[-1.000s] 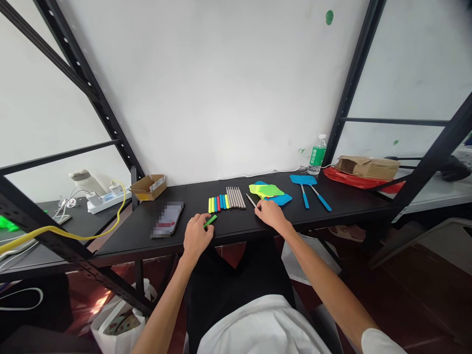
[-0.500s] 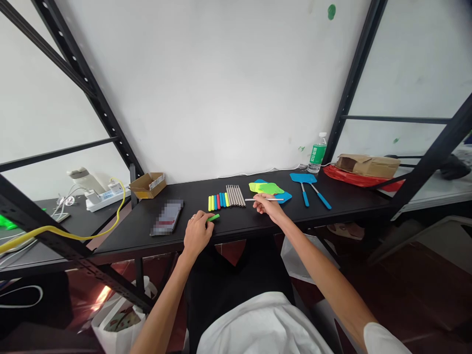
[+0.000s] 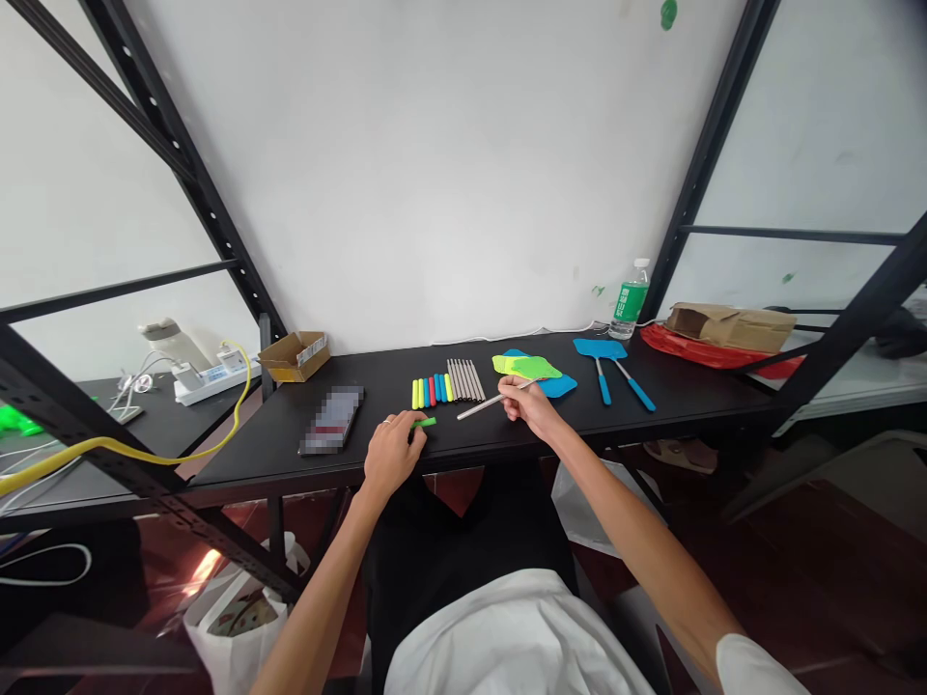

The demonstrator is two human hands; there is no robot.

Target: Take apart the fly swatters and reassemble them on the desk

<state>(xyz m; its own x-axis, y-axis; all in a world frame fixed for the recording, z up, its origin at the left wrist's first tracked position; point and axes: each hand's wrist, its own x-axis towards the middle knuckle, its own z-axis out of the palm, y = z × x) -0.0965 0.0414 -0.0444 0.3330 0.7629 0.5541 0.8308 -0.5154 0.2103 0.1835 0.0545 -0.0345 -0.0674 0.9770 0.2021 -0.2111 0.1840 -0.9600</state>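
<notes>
Grey rod (image 3: pixel 479 408) slants near-left from the right hand (image 3: pixel 525 403).

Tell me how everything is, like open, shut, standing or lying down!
Left hand: holding green tube
Right hand: holding thin stick
Other sticks: lying side by side
Colored tubes: lying in a row
Swatter heads: piled up
Blue swatters: put together, lying down
Bottle: standing, cap on
Small box: open
Phone: lying flat

phone (image 3: pixel 332 421) pixelated, green handle (image 3: pixel 427 422) partly hidden by left hand (image 3: pixel 393 450)
</notes>
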